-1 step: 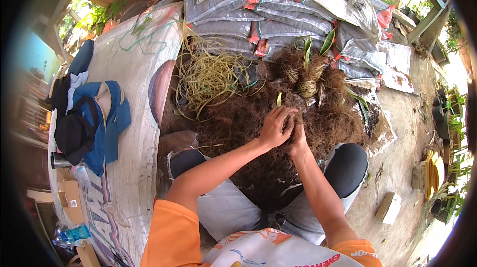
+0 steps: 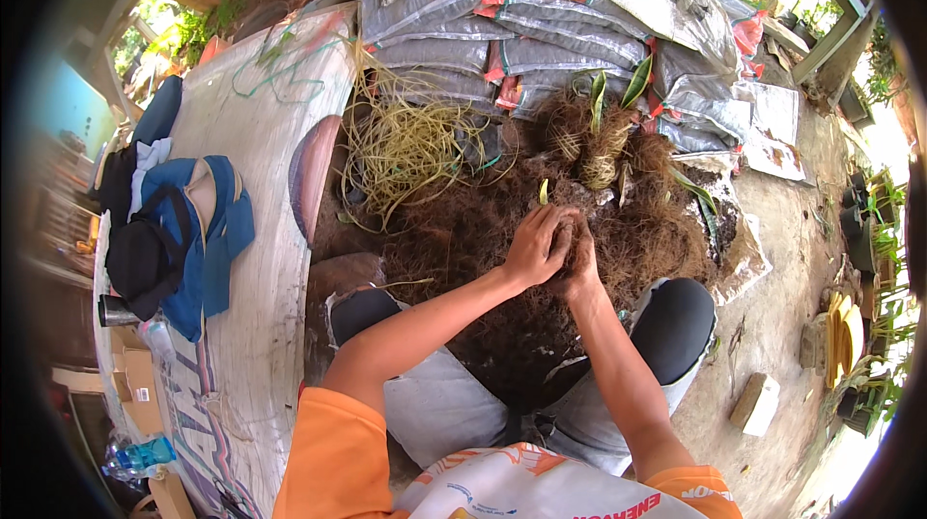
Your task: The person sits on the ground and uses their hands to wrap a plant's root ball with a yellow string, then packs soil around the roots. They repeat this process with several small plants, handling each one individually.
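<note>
Cupped together in front of my knees, my left hand (image 2: 537, 247) and my right hand (image 2: 580, 266) are closed around a dark clump of brown fibre (image 2: 564, 268). Most of the clump is hidden by palms and fingers. A short yellow-green leaf (image 2: 544, 193) stands up just beyond my left fingers; whether it grows from the clump I cannot tell. Beneath and around both hands spreads a heap of loose brown fibre (image 2: 463, 239). Past them sit string-wrapped root balls (image 2: 601, 167) with green, yellow-edged leaves (image 2: 637, 83).
A tangle of pale yellow string (image 2: 401, 147) lies at the far left of the heap. Stacked grey sacks (image 2: 570, 22) rise behind it. On my left is a whitish board (image 2: 256, 258) bearing a blue bag (image 2: 208, 239). A pale block (image 2: 755, 404) rests on the ground at right.
My right hand has shifted very slightly around the clump, and its fingers sit a little differently. Everything else looks the same.
</note>
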The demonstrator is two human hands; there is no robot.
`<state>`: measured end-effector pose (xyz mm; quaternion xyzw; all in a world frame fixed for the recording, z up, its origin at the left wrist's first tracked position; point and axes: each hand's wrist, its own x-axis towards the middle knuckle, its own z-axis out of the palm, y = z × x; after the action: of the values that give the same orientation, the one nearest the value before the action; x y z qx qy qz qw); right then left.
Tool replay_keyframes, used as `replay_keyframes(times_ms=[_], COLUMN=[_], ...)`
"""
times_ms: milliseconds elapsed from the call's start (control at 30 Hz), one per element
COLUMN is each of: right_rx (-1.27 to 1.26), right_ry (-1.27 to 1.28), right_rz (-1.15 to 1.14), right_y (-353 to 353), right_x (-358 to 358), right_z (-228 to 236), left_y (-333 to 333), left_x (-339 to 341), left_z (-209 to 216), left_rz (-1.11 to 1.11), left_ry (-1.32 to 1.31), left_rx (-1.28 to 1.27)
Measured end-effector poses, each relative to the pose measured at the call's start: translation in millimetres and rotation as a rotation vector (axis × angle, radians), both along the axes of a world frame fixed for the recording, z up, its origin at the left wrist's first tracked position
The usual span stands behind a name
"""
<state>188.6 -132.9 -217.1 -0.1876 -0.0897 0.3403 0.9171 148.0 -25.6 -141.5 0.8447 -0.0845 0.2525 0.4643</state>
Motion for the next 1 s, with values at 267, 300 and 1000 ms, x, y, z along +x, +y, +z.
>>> replay_keyframes(times_ms=[267, 300, 1000], right_rx=[-0.429, -0.443, -0.16], right_ry=[0.264, 0.256, 0.638], right_rz=[-0.2, -0.196, 0.131], right_y=[11, 10, -5], right_x=[-15, -16, -11], right_z=[69, 66, 74], left_y=[-8, -8, 16], left_x=[-1, -3, -2], left_z=[0, 0, 1], left_rz=[0.009, -0.006, -0.078], left_ry=[-0.087, -0.048, -0.242], left_rx=[-0.007, 0.016, 0.401])
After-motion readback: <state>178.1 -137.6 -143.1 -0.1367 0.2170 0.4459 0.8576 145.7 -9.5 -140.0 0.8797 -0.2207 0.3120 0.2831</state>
